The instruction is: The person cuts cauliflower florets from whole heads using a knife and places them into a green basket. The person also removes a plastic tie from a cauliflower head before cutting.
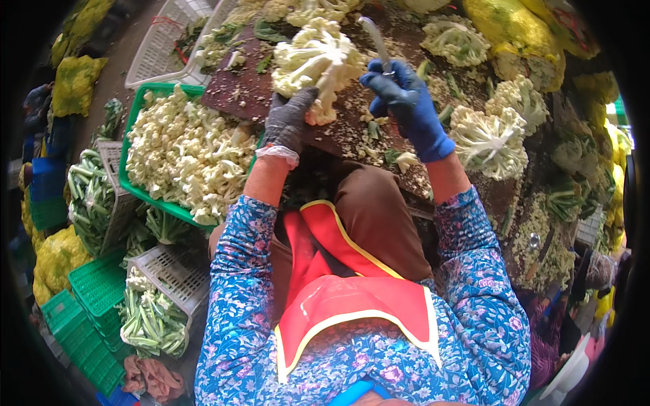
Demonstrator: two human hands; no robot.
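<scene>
My left hand (290, 117), in a dark grey glove, grips a cauliflower head (317, 66) from below, its pale cut stems facing me. In my right hand (403, 104), gloved in blue, is a knife (375, 35) with its blade pointing up and away, just right of the cauliflower and apart from it. The handle is mostly hidden by my fingers. Under both hands lies a dark red board (236, 91) strewn with crumbs and leaf scraps. Left of my left hand, a green crate (123, 170) is heaped with cut cauliflower florets (190, 152).
More cauliflower heads (490, 139) lie to the right, with a yellow net sack (523, 35) beyond. White crates (162, 45) stand at far left. Stacked green crates (76, 330) and a crate of stalks (157, 319) are lower left. Another knife (541, 254) rests at right.
</scene>
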